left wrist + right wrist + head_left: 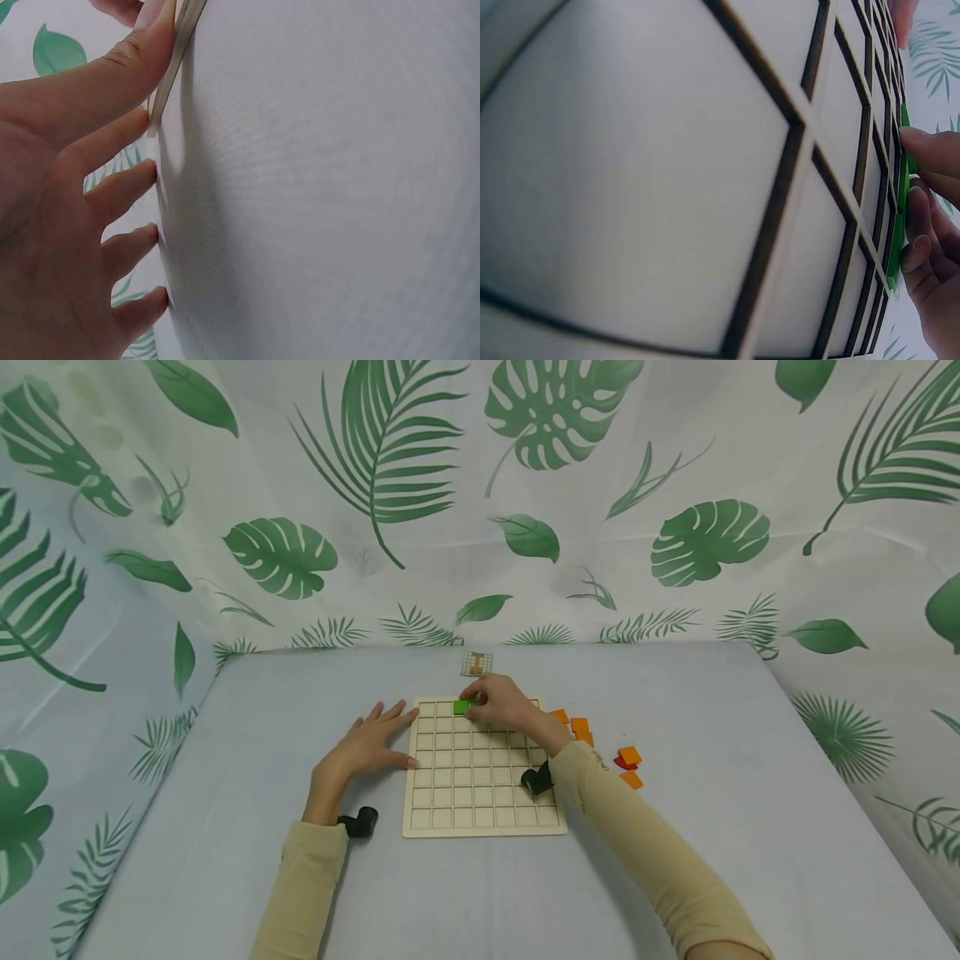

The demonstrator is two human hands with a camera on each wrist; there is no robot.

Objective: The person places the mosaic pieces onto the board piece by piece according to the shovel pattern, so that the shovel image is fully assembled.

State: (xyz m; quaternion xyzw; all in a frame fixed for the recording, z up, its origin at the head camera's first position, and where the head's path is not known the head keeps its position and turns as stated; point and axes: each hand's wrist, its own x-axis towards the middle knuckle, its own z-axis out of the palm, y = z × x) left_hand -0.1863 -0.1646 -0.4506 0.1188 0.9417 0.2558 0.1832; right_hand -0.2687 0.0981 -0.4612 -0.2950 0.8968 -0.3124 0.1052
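A pale wooden grid board (pixel 452 774) lies flat on the table. Along its far edge sits a green square tile (pixel 460 707). Over that far row, my right hand (pixel 501 700) pinches a green tile (pixel 911 162) between thumb and fingers. More green lies along the same edge under the fingertips in the right wrist view, partly hidden by them. My left hand (pixel 369 745) is spread at the board's left side, its thumb and index finger touching the edge. In the left wrist view the other fingertips rest on the table beside the board edge (pixel 177 66).
Several orange tiles (pixel 630 755) are scattered right of the board, with a red tile (pixel 620 762) partly under one. A small patterned card (pixel 476 663) lies beyond the far edge. Leaf-print cloth (pixel 450 560) surrounds the table's back and sides. Each wrist carries a black camera (pixel 360 822).
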